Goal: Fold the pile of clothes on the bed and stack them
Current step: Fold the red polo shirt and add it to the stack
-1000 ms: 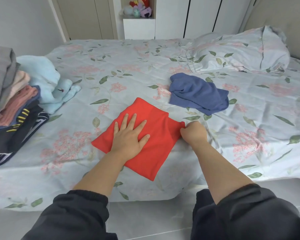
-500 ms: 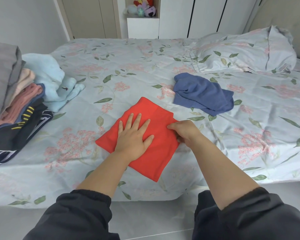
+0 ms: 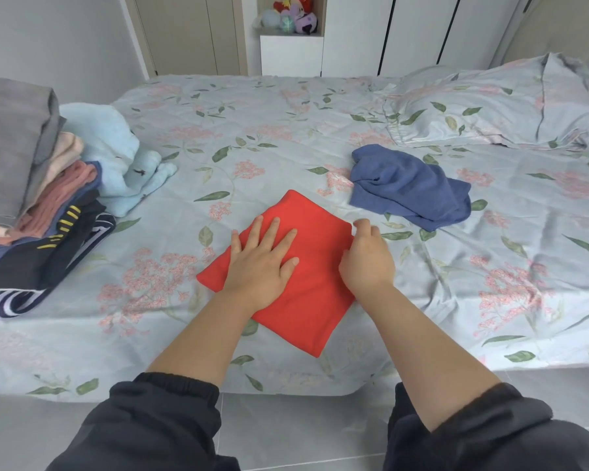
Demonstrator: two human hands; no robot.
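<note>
Folded into a neat rectangle and turned cornerwise near the front edge of the bed (image 3: 252, 113): the red garment (image 3: 313, 300). Pinned under the left hand (image 3: 259, 263), palm down, fingers straight and spread, much of the cloth's left half hidden beneath it. At the cloth's right edge, the right hand (image 3: 364, 263), knuckles up, fingers bent downward, the uppermost ones blurred; fingertips hidden under the hand, so impossible to tell whether pinching the edge or only touching it. Beyond and to the right, apart from the red cloth, a crumpled blue garment (image 3: 408, 188), unfolded, shape hard to read in its creases. At far left, a stack of folded clothes (image 3: 31, 198), grey on top, pinks below, dark striped pieces at the bottom, cut off by the frame edge. Just behind it and touching it, a rumpled light-blue garment (image 3: 116, 158), partly hidden by the stack. At upper right, a floral pillow (image 3: 490, 103), clipped at the frame edge. In a wall niche at the top, plush toys (image 3: 293, 15), cropped and too small to make out. Along the bottom, dark sleeves (image 3: 150, 423) pushed up the forearms, cut off below.
</note>
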